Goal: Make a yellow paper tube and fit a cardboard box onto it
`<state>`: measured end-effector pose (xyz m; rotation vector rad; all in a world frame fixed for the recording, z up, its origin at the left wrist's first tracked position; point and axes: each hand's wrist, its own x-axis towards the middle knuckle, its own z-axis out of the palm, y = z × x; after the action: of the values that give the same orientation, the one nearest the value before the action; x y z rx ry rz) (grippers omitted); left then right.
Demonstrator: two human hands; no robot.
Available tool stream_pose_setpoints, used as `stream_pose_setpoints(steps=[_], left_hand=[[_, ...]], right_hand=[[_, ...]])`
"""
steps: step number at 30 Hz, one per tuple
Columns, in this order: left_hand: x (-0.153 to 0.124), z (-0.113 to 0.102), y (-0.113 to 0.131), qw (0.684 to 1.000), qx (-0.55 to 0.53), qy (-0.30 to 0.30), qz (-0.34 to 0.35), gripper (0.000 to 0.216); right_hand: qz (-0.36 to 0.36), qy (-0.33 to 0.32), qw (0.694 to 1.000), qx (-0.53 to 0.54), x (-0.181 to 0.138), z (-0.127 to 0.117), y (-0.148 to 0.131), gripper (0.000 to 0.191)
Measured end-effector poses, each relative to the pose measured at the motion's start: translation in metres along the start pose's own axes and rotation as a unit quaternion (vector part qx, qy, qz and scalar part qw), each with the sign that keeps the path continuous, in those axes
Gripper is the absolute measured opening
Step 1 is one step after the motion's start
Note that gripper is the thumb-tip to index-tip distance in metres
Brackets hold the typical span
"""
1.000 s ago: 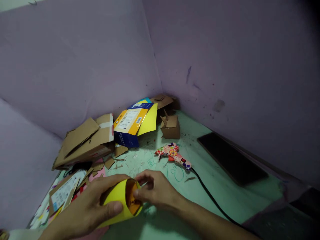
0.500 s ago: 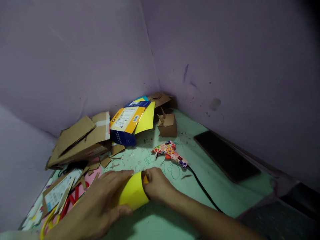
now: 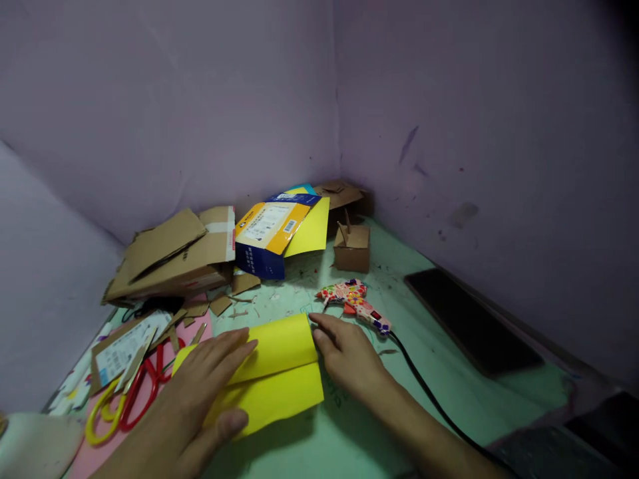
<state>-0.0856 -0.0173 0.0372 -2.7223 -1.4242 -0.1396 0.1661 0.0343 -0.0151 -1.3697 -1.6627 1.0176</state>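
Observation:
A yellow sheet of paper (image 3: pixel 279 376) lies partly rolled on the green table (image 3: pixel 349 439). My left hand (image 3: pixel 200 399) rests flat on the sheet's left part, fingers stretched out and thumb against its near edge. My right hand (image 3: pixel 344 352) lies on the table at the sheet's right edge, fingers extended and touching the paper's upper right corner. A floral-patterned glue gun (image 3: pixel 352 303) with a black cord (image 3: pixel 429 399) lies just beyond my right hand.
Scissors with red and yellow handles (image 3: pixel 127 399) lie left on pink paper. Flattened cardboard (image 3: pixel 174 256), a blue-and-orange box (image 3: pixel 267 236), a yellow sheet (image 3: pixel 312 229) and a small cardboard box (image 3: pixel 353 246) crowd the back corner. A dark flat slab (image 3: pixel 469 319) lies along the right wall.
The yellow paper, held as a tight tube between both hands, has rolled away from me and opened flatter. Both hands went from gripping it to lying open on it.

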Motion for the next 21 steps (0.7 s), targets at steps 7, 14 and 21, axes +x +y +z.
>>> stream_pose_setpoints(steps=[7, 14, 21], left_hand=[[-0.012, 0.008, -0.017, 0.997, -0.007, 0.01, -0.076, 0.051], [-0.025, 0.014, -0.012, 0.989, -0.032, 0.099, -0.107, 0.062], [-0.055, 0.034, -0.039, 0.727, -0.382, 0.278, -0.498, 0.034]], right_hand=[[0.012, 0.008, 1.0, 0.011, -0.008, -0.024, -0.001, 0.032], [0.051, -0.112, 0.989, 0.079, -0.003, -0.012, -0.001, 0.03], [0.095, -0.133, 0.956, 0.243, 0.005, 0.0, 0.01, 0.02]])
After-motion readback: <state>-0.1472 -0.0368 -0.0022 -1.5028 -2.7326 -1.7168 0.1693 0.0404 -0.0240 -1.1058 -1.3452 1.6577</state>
